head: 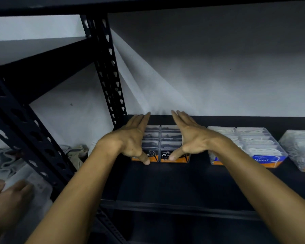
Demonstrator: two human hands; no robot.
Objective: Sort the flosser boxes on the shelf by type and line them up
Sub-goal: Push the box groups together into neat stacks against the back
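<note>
Two rows of clear charcoal flosser boxes [170,144] with black-and-orange labels stand side by side on the black shelf [165,182]. My left hand [133,138] lies flat against the left side of the block, fingers straight, thumb across the front label. My right hand [190,136] presses the right side the same way, its thumb on the front of the right row. To the right stand rows of white flosser boxes [257,147] with blue-and-orange labels, and a further separate group of white flosser boxes [299,150] at the far right.
A black perforated upright [111,81] rises just left of the charcoal boxes. The grey wall runs behind the shelf. Beyond the frame at the lower left lie cloth and plastic packets [25,175], with another person's hand [12,192] on them.
</note>
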